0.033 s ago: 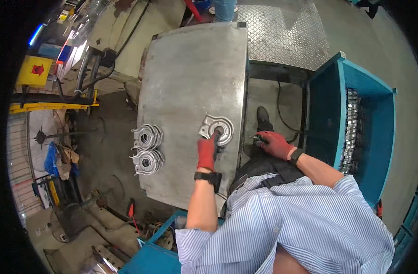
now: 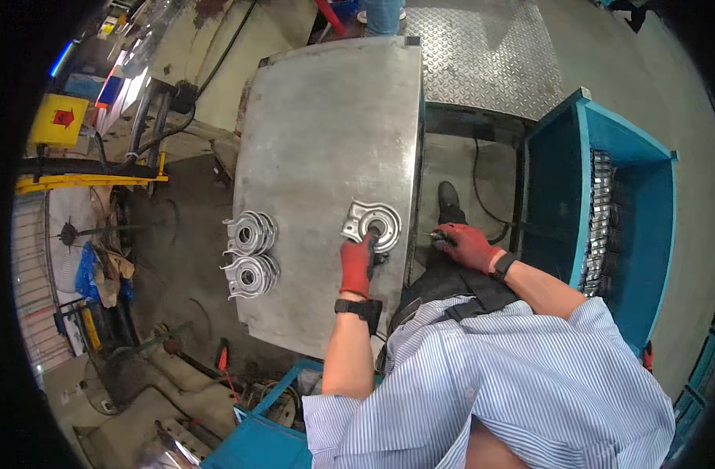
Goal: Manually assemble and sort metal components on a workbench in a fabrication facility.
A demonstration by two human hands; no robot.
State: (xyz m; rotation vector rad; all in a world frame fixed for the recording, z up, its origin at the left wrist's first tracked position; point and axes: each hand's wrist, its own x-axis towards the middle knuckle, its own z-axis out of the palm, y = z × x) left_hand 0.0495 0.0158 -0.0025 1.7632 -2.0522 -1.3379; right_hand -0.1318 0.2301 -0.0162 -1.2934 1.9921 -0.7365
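Observation:
Both my hands wear red gloves with dark fingers. My left hand [image 2: 356,263] is over the steel table [image 2: 326,125], its fingers closed on the lower inner part of a shiny stamped metal bracket [image 2: 387,216]. This bracket has a round, ringed body with a centre hole and a flat tab to the left. Off the table's right edge, above my lap, my right hand [image 2: 468,247] is closed around a slim pen-like tool [image 2: 432,234], its tip pointing left. Most of that tool is hidden by the fingers.
Two stacks of similar brackets, an upper stack [image 2: 250,232] and a lower stack [image 2: 252,276], sit at the table's left edge. To my right stands a teal bin [image 2: 553,187] holding rows of metal parts [image 2: 599,219]. A tread-plate platform [image 2: 490,59] lies beyond.

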